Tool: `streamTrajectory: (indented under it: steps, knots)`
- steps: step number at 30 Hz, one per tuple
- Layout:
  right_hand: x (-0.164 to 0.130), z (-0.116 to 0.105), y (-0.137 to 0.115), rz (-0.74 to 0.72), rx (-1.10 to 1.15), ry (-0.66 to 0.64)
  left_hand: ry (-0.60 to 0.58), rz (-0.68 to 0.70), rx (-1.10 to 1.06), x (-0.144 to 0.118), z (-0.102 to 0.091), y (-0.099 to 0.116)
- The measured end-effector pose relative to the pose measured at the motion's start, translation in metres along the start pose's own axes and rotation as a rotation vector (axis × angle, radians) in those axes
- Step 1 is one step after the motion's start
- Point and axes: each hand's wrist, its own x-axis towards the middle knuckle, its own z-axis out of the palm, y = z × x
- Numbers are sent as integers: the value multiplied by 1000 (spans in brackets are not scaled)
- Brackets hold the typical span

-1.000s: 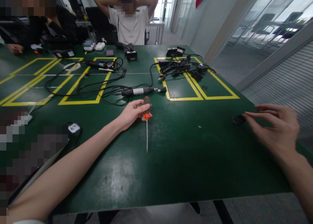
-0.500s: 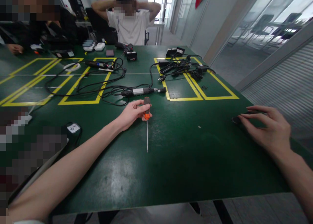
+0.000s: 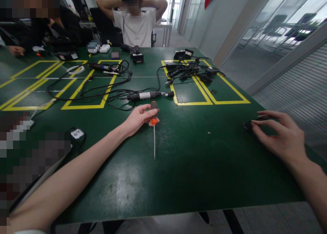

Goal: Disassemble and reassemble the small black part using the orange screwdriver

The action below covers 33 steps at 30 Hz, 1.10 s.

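Note:
My left hand (image 3: pixel 141 119) is closed round the grey and orange handle of a screwdriver (image 3: pixel 154 116) near the middle of the table. Its thin metal shaft points down toward the table's near edge. Close behind that hand lies a corded electric screwdriver (image 3: pixel 145 96) with a black and silver body. At the right side of the table, my right hand (image 3: pixel 283 133) pinches a small dark, rounded object (image 3: pixel 247 125) between thumb and fingers. The fingers partly cover it, and I cannot make out its kind.
The green table (image 3: pixel 204 172) bears yellow tape rectangles. Black cables and adapters (image 3: pixel 189 70) are heaped at the back right. Another corded tool (image 3: pixel 104 67) and a cordless drill (image 3: pixel 133 50) lie farther back. A person in a white shirt (image 3: pixel 138 27) sits opposite; another sits back left.

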Motion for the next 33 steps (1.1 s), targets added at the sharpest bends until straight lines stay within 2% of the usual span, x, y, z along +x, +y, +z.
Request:
streamTrajectory:
  steps: [5,12,23,29,33]
  knots:
    - [-1,1,1,79,66,38,2,-3,4,0,-1,0]
    - [-1,-1,3,-37,-33,-8,10,-4,9,0,0,0]
    - [-6,-1,5,0,-5,-28,-3,0,20,-1,1,2]
    - [-6,-4,2,152,92,-92,-4,-1,19,-2,1,2]
    - [-6,-1,-1,364,172,-35,-6,3,18,-1,1,2]
